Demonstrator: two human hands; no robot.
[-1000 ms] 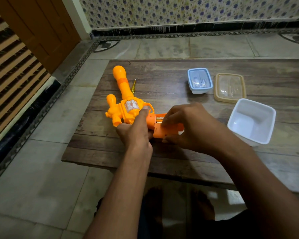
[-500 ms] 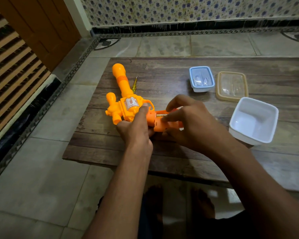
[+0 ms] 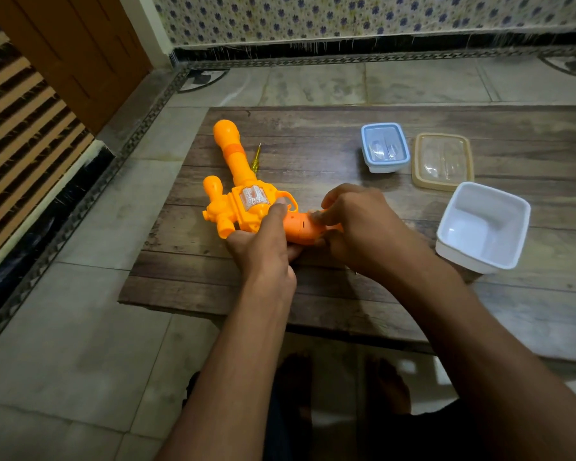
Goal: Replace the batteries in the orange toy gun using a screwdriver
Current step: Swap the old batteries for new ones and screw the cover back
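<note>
From the head view: seat the battery cover flush on the grip of the orange toy gun before reaching for the screwdriver, pressing evenly along the edge so no tab sits proud (judgement only, since the cover's seam is mostly hidden under the fingers). Gun flat on the counter, barrel pointing away, grip toward the body; screwdriver just beside the barrel, untouched. Left hand curled round the body near the trigger guard, thumb laid up along the side, steadying. Right hand arched over the grip, fingertips bent down and pressing on its top face, wrist raised. White tub well apart to the right.
</note>
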